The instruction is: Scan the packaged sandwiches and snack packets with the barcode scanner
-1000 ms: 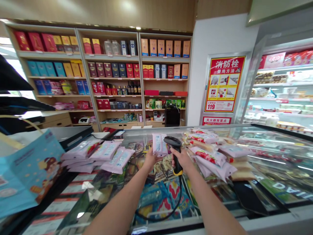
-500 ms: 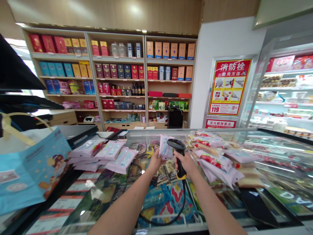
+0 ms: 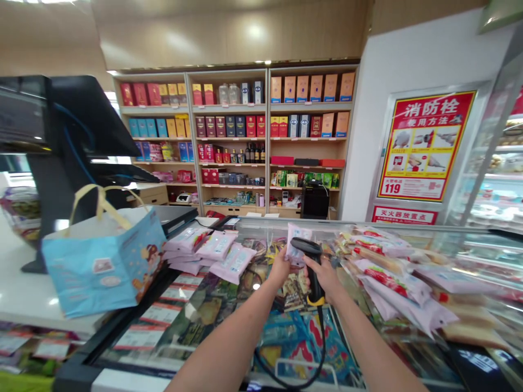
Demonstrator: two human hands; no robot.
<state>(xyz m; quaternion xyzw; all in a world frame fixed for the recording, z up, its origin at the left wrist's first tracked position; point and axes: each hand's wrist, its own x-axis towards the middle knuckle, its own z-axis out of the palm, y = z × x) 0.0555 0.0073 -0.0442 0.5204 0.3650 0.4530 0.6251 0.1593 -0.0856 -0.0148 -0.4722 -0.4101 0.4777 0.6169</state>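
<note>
black scanner (image 3: pixel 306 246) is being held just in front of a pale pink packet (image 3: pixel 295 234), over the glass-topped chest (image 3: pixel 204 307) | right hand (image 3: pixel 324 276) is gripping the scanner, curled closed round its handle (image 3: pixel 315 291) | left hand (image 3: pixel 281 268) is pinching the packet's lower left edge | from here, more pink packets (image 3: pixel 233 263) are lying piled either side

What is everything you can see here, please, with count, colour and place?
barcode scanner: one, black and yellow, right hand
held packet: one, pale lilac, left hand
left packets: several, pale lilac, beside bag
right packets: many, lilac and tan, on glass
glass-topped case: one, pale and black edges, below hands
price cards: several, white and red, case's left
bag: one, light blue, left
screen unit: one, black, far left
shelving: three bays, wooden, back
boxes: many, mixed colours, shelves
poster: one, red and yellow, right wall
left hand: one, centre
right hand: one, right of centre
</note>
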